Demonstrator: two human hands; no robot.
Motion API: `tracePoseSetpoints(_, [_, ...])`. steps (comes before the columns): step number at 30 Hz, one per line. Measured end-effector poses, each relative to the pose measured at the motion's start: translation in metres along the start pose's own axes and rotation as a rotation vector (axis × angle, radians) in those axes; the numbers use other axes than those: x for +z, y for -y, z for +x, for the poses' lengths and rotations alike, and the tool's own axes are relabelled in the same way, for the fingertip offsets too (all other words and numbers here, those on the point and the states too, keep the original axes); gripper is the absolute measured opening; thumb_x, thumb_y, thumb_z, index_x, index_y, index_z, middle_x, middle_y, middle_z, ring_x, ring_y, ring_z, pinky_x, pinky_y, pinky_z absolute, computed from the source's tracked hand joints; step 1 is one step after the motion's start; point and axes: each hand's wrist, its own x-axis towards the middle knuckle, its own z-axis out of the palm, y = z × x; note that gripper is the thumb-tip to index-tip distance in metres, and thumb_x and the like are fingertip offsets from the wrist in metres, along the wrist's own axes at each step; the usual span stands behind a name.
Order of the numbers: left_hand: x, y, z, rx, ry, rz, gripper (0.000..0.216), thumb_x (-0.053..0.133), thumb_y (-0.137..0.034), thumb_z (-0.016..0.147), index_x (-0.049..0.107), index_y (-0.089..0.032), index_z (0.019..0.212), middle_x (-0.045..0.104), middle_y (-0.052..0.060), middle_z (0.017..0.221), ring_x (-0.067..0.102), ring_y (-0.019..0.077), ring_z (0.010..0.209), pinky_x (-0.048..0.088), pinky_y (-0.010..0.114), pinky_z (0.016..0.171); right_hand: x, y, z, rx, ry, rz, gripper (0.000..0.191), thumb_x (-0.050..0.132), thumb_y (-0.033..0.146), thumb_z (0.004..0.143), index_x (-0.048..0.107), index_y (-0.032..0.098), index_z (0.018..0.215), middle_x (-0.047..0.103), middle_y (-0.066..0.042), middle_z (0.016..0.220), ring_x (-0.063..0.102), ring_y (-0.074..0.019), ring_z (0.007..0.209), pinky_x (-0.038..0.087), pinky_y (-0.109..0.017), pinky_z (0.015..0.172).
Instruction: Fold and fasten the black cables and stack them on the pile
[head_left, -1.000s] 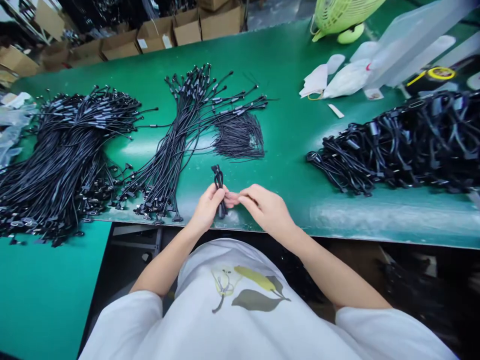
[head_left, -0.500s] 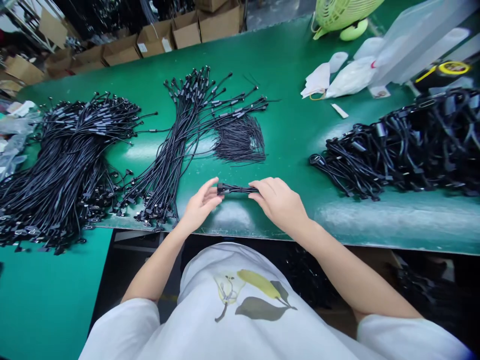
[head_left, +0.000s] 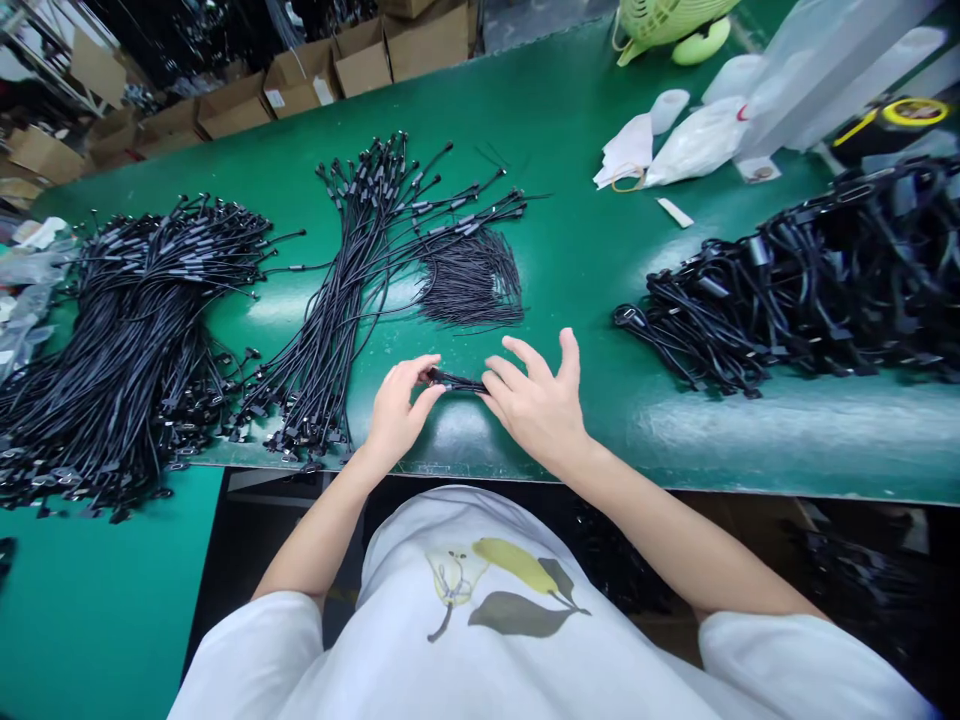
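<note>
A short folded black cable (head_left: pixel 456 381) lies level between my hands, just above the green table (head_left: pixel 585 250) near its front edge. My left hand (head_left: pixel 397 412) pinches its left end between thumb and fingertips. My right hand (head_left: pixel 534 398) pinches the right end with thumb and forefinger, its other fingers spread upward. A fan of loose black cables (head_left: pixel 352 290) lies just left of my hands, with a small bunch of thin black ties (head_left: pixel 472 280) behind the held cable.
A large heap of black cables (head_left: pixel 127 330) covers the table's left. A pile of bundled cables (head_left: pixel 810 280) lies at right. White bags (head_left: pixel 675 140), a green fan (head_left: pixel 667 20) and a tape roll (head_left: pixel 907 112) are at the back right. Cardboard boxes (head_left: pixel 300 75) stand beyond the table.
The folded cable went from upright in my left hand to lying level between both hands. My right hand's outer fingers have since spread open.
</note>
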Motion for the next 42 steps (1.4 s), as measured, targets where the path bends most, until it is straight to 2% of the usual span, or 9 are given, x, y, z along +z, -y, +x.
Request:
tracePoseSetpoints(4, [-0.003,-0.011,0.007,0.212,-0.127,0.354,0.019,0.061,-0.036,0.088,0.065,-0.018,0.092,0.068,0.008,0.098,0.058,0.0209,0.094,0.045,0.037,0.088,0.005,-0.002,-0.002,-0.038,0.065,0.008,0.022,0.047,0.02,0.095,0.064,0.015,0.082,0.067,-0.006,0.093,0.051,-0.0172,0.079,0.036,-0.036,0.086])
tracePoseSetpoints(10, [0.003,-0.023,0.013,0.265,-0.366,0.447,0.027,0.059,-0.021,0.085,0.052,-0.02,0.059,0.066,0.006,0.082,0.054,0.0194,0.083,0.041,0.037,0.083,0.002,0.009,-0.004,0.121,0.015,-0.008,0.026,0.042,0.018,0.096,0.06,0.014,0.115,0.064,-0.007,0.118,0.05,-0.0153,0.076,0.033,-0.031,0.065])
tracePoseSetpoints(16, [0.02,-0.028,0.021,-0.084,-0.278,-0.22,0.038,0.055,-0.017,0.083,0.039,-0.018,0.048,0.065,0.003,0.077,0.056,0.0149,0.079,0.043,0.031,0.077,0.007,0.021,0.009,0.095,0.219,-0.005,0.044,0.034,0.012,0.096,0.043,0.012,0.139,0.065,-0.009,0.092,0.055,-0.0188,0.076,0.034,-0.033,0.074])
tracePoseSetpoints(19, [0.033,-0.027,0.022,-0.363,-0.244,-0.624,0.029,0.057,-0.026,0.083,0.051,-0.017,0.056,0.067,0.004,0.086,0.061,0.0154,0.084,0.046,0.03,0.081,0.014,0.025,0.013,0.105,0.342,0.067,0.034,0.036,0.017,0.098,0.052,0.01,0.126,0.063,-0.009,0.086,0.057,-0.0199,0.077,0.034,-0.033,0.072])
tracePoseSetpoints(22, [0.037,-0.025,0.017,-0.41,-0.233,-0.754,0.027,0.05,-0.041,0.091,0.064,-0.018,0.089,0.066,0.008,0.113,0.061,0.0172,0.103,0.047,0.032,0.093,0.02,0.025,0.011,0.201,0.359,0.168,0.024,0.039,0.023,0.099,0.06,0.013,0.104,0.064,-0.008,0.085,0.057,-0.018,0.073,0.032,-0.031,0.065])
tracePoseSetpoints(25, [0.034,-0.025,0.006,-0.346,-0.109,-0.681,0.043,0.059,-0.048,0.086,0.056,-0.021,0.119,0.059,0.01,0.126,0.059,0.0189,0.111,0.048,0.034,0.096,0.021,0.021,0.007,0.292,0.242,0.148,0.023,0.038,0.021,0.098,0.059,0.015,0.095,0.064,-0.007,0.082,0.055,-0.0183,0.072,0.031,-0.031,0.066])
tracePoseSetpoints(29, [0.026,-0.026,-0.004,-0.336,0.008,-0.594,0.045,0.058,-0.049,0.087,0.057,-0.019,0.121,0.063,0.011,0.121,0.062,0.0214,0.105,0.053,0.035,0.09,0.017,0.02,0.005,0.266,0.158,0.153,0.022,0.038,0.02,0.098,0.059,0.016,0.09,0.063,-0.007,0.078,0.054,-0.0187,0.07,0.03,-0.031,0.065])
tracePoseSetpoints(36, [-0.009,-0.024,-0.005,-0.056,0.332,-0.224,0.045,0.054,-0.036,0.092,0.051,-0.024,0.136,0.066,0.007,0.115,0.064,0.0194,0.096,0.052,0.035,0.088,0.003,0.016,0.0,0.158,0.424,0.39,0.012,0.047,0.024,0.094,0.056,0.017,0.097,0.068,-0.003,0.083,0.06,-0.0169,0.072,0.03,-0.027,0.059])
tracePoseSetpoints(42, [-0.002,-0.028,-0.001,0.127,0.083,0.188,0.024,0.058,-0.036,0.09,0.065,-0.018,0.103,0.067,0.01,0.117,0.06,0.0226,0.111,0.046,0.038,0.098,0.005,0.022,-0.003,0.173,0.317,0.234,0.035,0.046,0.024,0.093,0.049,0.011,0.126,0.064,-0.01,0.096,0.062,-0.0214,0.081,0.04,-0.031,0.068])
